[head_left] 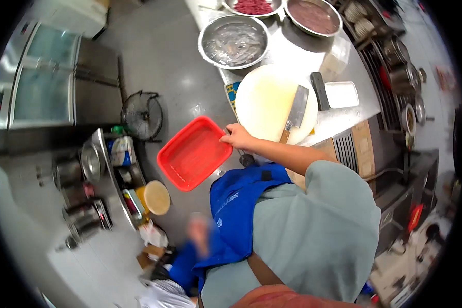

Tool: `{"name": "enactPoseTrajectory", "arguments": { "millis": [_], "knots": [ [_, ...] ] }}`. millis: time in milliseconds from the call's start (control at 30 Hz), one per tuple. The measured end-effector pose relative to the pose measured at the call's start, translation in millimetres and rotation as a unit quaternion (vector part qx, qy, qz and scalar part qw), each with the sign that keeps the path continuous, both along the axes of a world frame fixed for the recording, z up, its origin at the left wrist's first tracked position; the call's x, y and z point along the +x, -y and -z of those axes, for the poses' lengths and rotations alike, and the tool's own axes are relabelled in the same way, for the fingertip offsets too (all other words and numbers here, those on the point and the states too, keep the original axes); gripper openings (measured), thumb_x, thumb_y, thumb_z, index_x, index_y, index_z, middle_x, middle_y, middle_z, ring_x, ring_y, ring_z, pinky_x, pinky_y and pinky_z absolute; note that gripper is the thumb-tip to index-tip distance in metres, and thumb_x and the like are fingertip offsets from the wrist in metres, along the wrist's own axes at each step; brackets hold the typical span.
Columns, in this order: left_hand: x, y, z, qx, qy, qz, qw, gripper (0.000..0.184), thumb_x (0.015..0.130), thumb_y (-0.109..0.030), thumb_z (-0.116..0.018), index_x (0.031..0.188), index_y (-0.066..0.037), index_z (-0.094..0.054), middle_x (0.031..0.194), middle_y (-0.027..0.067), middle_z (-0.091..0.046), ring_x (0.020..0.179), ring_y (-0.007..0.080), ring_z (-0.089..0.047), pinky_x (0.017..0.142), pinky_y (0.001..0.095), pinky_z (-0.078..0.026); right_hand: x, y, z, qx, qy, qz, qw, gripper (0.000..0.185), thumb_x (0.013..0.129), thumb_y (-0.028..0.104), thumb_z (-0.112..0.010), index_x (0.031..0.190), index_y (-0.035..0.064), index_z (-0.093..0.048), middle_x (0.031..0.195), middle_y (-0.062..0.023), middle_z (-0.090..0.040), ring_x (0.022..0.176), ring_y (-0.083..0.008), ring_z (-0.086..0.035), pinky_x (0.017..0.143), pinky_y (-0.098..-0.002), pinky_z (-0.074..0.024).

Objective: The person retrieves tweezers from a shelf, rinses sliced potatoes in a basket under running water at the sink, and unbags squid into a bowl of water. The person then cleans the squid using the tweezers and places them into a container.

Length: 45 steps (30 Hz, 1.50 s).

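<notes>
My right hand (237, 137) is closed on the near rim of a red plastic basin (194, 154), fingers bent over the edge. The basin is tilted, and I see only a few wet traces inside. Beside the hand, on the steel table, lies a round pale cutting board (259, 100). On the board rests a cleaver (297, 105) with a wooden handle. I cannot make out my left hand. A blurred skin-toned patch (199, 235) shows by my blue apron (233, 200), and whose it is stays unclear.
Metal bowls of water (234, 42), red meat (254, 6) and brownish contents (313, 16) stand at the table's far end. A white tray (342, 94) lies past the board. A floor fan (142, 115) and a shelf unit (119, 177) stand on the left. Part of another person (164, 293) appears lower left.
</notes>
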<state>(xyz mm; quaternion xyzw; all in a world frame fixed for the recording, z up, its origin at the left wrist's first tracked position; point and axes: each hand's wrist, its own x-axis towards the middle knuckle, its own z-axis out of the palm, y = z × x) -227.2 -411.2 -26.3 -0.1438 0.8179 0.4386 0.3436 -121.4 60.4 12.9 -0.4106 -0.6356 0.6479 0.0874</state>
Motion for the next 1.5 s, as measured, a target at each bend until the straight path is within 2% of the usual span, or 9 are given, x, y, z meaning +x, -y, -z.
{"name": "enactPoseTrajectory", "arguments": {
  "millis": [367,500,600,667,800,933,1133,1400,1500],
  "knots": [
    [-344.1,-154.4,3.5,0.134,-0.046,0.184,0.973,0.017,0.094,-0.025,-0.06,0.097,-0.009,-0.061,0.077,-0.0021,-0.058,0.065,0.0076,-0.053,0.05,0.021,-0.041,35.0,-46.8,12.5,-0.063,-0.071,0.432,0.897,0.014,0.083,0.007,-0.069,0.094,-0.0003,-0.066,0.084,-0.0071,-0.068,0.072,-0.0128,-0.064,0.063,-0.0273,-0.051],
    [-413.5,-319.7,-20.5,0.209,-0.08,0.268,0.937,0.022,0.095,-0.021,-0.06,0.111,-0.006,-0.06,0.101,0.0017,-0.065,0.08,0.0082,-0.058,0.064,0.0218,-0.048,141.2,-59.9,1.1,0.087,-0.055,0.637,0.764,0.021,0.08,0.007,-0.072,0.098,-0.0006,-0.065,0.09,-0.0099,-0.069,0.075,-0.0158,-0.064,0.07,-0.0296,-0.052],
    [-409.6,-419.7,-46.3,0.251,-0.085,0.322,0.909,0.022,0.096,-0.019,-0.059,0.113,-0.006,-0.06,0.104,0.0026,-0.065,0.085,0.0102,-0.059,0.07,0.0235,-0.05,230.5,-54.3,-24.9,0.154,0.213,0.731,0.63,0.023,0.079,0.016,-0.072,0.091,-0.0023,-0.067,0.084,-0.0106,-0.069,0.075,-0.0188,-0.064,0.07,-0.0341,-0.0508],
    [-386.5,-466.4,-50.9,0.274,-0.07,0.342,0.896,0.02,0.096,-0.018,-0.058,0.112,-0.006,-0.061,0.102,0.0025,-0.065,0.085,0.0102,-0.059,0.07,0.0242,-0.051,267.7,-50.7,-38.4,0.249,0.367,0.733,0.516,0.028,0.078,0.024,-0.068,0.091,-0.0006,-0.07,0.083,-0.0177,-0.071,0.078,-0.0319,-0.068,0.074,-0.0413,-0.0523],
    [-309.0,-533.1,-33.8,0.256,-0.061,0.459,0.849,0.019,0.095,-0.017,-0.059,0.108,-0.004,-0.062,0.101,0.0047,-0.067,0.084,0.0117,-0.062,0.07,0.0261,-0.052,339.9,-56.9,-17.4,0.219,0.444,0.753,0.434,0.029,0.078,0.024,-0.066,0.095,0.0002,-0.07,0.09,-0.0197,-0.071,0.087,-0.0375,-0.068,0.079,-0.0441,-0.0514],
    [-168.1,-609.3,-54.4,0.268,-0.128,0.678,0.673,0.019,0.093,-0.018,-0.063,0.1,-0.001,-0.069,0.093,0.0039,-0.068,0.083,0.0092,-0.061,0.07,0.0228,-0.049,360.2,-57.2,24.2,0.182,0.239,0.865,0.403,0.025,0.076,0.016,-0.067,0.095,-0.0002,-0.068,0.092,-0.0153,-0.07,0.085,-0.03,-0.066,0.078,-0.0393,-0.0507],
    [35.2,-731.6,-49.1,0.358,-0.214,0.823,0.385,0.024,0.086,-0.027,-0.064,0.089,-0.005,-0.072,0.089,0.0174,-0.067,0.087,0.0362,-0.063,0.079,0.0434,-0.048,331.6,-23.5,48.9,0.162,-0.139,0.926,0.31,0.019,0.076,0.004,-0.069,0.093,0.0022,-0.061,0.088,-0.0026,-0.062,0.076,-0.0166,-0.057,0.065,-0.0298,-0.0451],
    [283.0,-778.1,2.8,0.214,-0.299,0.857,0.36,0.03,0.085,-0.036,-0.064,0.095,-0.01,-0.074,0.105,0.0115,-0.067,0.11,0.0283,-0.054,0.092,0.0461,-0.039,236.0,57.8,6.2,0.188,-0.101,0.956,0.2,0.02,0.084,0.002,-0.064,0.104,-0.0001,-0.06,0.093,-0.0035,-0.063,0.082,-0.0151,-0.061,0.066,-0.0269,-0.0481],
    [322.6,-775.8,52.3,0.114,-0.425,0.855,0.274,0.03,0.084,-0.035,-0.062,0.099,-0.012,-0.074,0.108,0.0134,-0.067,0.111,0.0331,-0.053,0.091,0.0469,-0.041,200.8,105.2,2.1,0.139,-0.072,0.968,0.198,0.025,0.084,-0.001,-0.061,0.109,-0.0023,-0.058,0.101,-0.0089,-0.063,0.091,-0.021,-0.063,0.077,-0.0333,-0.0521]
  ]
}}
